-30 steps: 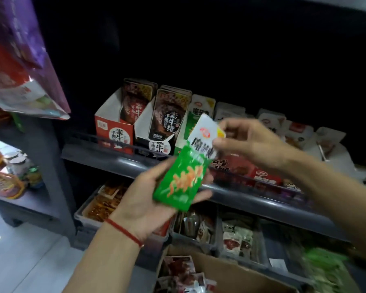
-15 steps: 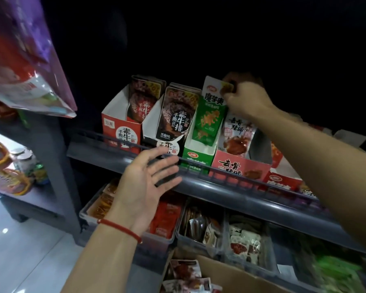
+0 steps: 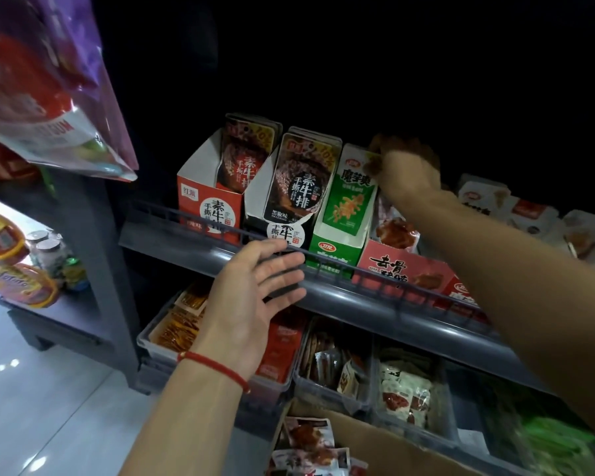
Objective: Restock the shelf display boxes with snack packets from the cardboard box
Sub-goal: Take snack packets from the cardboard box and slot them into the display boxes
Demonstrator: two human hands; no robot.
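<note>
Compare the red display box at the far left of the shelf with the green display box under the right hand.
The red display box holds dark packets with a brown picture; the green display box holds a green-and-white packet. The red box stands untouched, while the right hand pinches the green packet's top corner. Both boxes stand upright behind the shelf rail, with cut-away fronts.
</note>
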